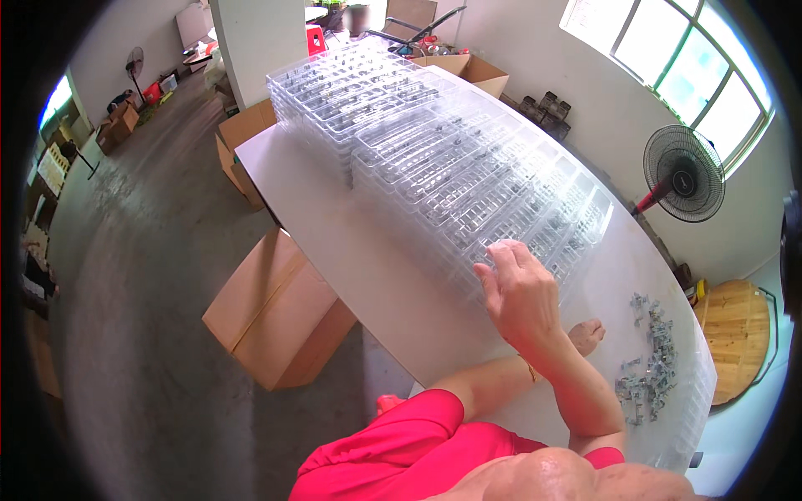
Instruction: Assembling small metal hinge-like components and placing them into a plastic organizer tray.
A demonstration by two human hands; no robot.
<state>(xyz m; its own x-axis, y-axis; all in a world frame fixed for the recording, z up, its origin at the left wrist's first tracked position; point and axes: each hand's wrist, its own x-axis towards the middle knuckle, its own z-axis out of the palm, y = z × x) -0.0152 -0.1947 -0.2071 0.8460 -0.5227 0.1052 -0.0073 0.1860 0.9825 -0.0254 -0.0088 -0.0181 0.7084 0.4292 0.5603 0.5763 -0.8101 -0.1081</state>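
Note:
My right hand (522, 292) is raised over the near end of the clear plastic trays (401, 200). Its fingers are bent, the thumb stands a little apart from them, and I see nothing between them. My left forearm passes beneath the right one. Beyond it, my left hand (587, 336) is low over the table with its fingers curled in; whatever they hold, if anything, is hidden. Nearby to its right lies a loose pile of small metal parts (656, 359). The stacked trays have rows of compartments, many with small shiny parts in them.
The trays stand on a white table (334, 242). Below its left edge is a cardboard box (276, 309), with an open carton (238, 150) farther back. A standing fan (683, 174) and a round wooden board (735, 342) are beyond the right edge. More clear trays (689, 409) lie at the near right.

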